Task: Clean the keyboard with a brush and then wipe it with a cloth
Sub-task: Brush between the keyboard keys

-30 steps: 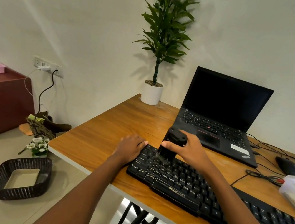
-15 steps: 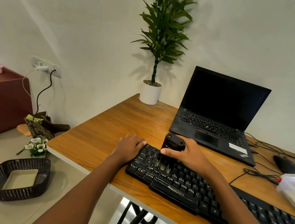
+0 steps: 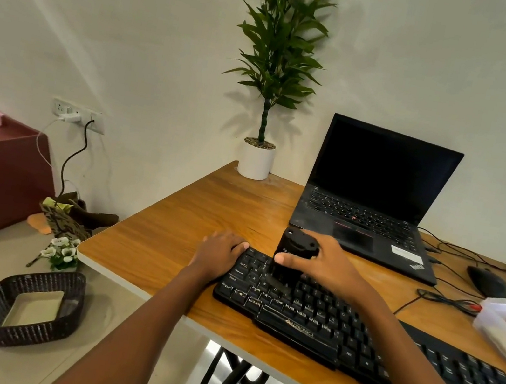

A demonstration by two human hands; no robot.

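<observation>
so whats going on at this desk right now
A person is brushing a black keyboard on the wooden desk. Their right hand holds a black brush upright, bristles down on keys near the keyboard's left end. Their left hand rests flat on that end, likely steadying it. This is the brushing step; no wiping yet. An open laptop, screen dark, sits behind.

Bright even daylight, soft plant (image 3: pixel 281 45) shadow on wall, wide-angle edge distortion, sharp focus
</observation>
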